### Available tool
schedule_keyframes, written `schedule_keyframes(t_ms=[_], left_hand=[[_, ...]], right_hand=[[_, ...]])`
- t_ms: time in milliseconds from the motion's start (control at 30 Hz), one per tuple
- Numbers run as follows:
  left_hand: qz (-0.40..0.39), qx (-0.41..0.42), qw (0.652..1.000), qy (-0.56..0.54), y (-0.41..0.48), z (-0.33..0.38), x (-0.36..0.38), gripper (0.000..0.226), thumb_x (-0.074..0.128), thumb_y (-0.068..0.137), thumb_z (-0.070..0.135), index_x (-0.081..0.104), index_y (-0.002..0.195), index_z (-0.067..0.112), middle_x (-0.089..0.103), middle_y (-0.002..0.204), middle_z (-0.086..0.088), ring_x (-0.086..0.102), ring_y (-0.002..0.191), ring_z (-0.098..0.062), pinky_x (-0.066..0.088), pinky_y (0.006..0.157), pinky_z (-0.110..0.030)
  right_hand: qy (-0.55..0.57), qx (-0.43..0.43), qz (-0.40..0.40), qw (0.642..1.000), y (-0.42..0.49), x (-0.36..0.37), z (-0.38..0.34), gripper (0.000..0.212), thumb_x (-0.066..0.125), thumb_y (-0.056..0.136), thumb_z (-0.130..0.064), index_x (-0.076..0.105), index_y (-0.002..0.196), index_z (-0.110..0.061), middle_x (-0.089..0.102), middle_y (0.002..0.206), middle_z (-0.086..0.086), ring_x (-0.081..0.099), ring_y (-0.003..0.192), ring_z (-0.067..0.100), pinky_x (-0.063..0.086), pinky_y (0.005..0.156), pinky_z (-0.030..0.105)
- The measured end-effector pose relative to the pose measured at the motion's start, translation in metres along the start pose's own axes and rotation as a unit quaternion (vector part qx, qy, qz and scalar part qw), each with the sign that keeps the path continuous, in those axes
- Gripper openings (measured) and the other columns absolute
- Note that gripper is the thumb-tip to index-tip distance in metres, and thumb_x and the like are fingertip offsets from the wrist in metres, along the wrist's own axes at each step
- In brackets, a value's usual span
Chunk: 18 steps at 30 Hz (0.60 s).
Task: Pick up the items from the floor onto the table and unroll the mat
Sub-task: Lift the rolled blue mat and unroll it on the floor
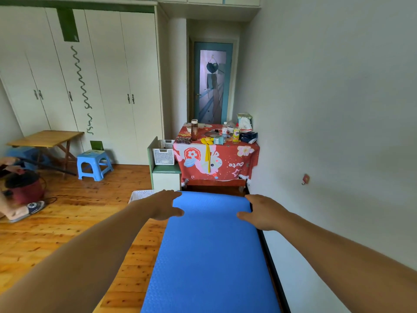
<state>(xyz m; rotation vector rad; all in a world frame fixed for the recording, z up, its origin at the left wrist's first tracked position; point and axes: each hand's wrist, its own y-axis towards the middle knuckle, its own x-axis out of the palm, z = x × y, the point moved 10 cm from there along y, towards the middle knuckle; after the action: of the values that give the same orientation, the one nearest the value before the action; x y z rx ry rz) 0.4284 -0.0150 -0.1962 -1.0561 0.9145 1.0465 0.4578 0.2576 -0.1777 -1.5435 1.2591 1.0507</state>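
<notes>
A blue mat (209, 251) lies flat on the wooden floor along the right wall, its far end close to the table. My left hand (163, 205) rests at the mat's far left corner, fingers spread. At the far right corner is my right hand (262, 212), also spread; neither hand grips anything. The table (216, 159) with a red patterned cloth stands just beyond the mat. On it are a brown bottle (194, 129), a yellow can (236, 134), a yellow cloth item (207, 143) and several small things.
A white basket (141, 194) sits on the floor left of the mat's far end. A second white basket (164, 152) rests on a low green-topped cabinet. Further left are a blue stool (93, 163), a wooden folding table (46, 138), and a person's foot (27, 210).
</notes>
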Motion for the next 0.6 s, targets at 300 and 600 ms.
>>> schedule_keyframes(t_ms=[300,600], left_hand=[[-0.014,0.019,1.000,-0.011,-0.105,0.060,0.047,0.077,0.055,0.084,0.054,0.016,0.147,0.033,0.017,0.157,0.002,0.023,0.142,-0.022,0.028,0.110,-0.038],[-0.030,0.044,0.999,0.000,-0.208,0.058,0.064,0.076,0.055,0.086,0.052,0.016,0.148,0.031,0.015,0.158,0.002,0.019,0.144,-0.021,0.022,0.113,-0.038]], right_hand=[[-0.021,0.026,-0.025,0.999,-0.128,0.005,0.038,0.082,0.046,0.086,-0.062,0.014,0.150,-0.022,0.018,0.158,0.002,0.026,0.141,0.023,0.029,0.108,0.035],[-0.015,0.036,-0.019,0.999,-0.230,0.017,0.009,0.080,0.045,0.087,-0.061,0.014,0.150,-0.022,0.016,0.158,0.001,0.024,0.141,0.022,0.027,0.108,0.034]])
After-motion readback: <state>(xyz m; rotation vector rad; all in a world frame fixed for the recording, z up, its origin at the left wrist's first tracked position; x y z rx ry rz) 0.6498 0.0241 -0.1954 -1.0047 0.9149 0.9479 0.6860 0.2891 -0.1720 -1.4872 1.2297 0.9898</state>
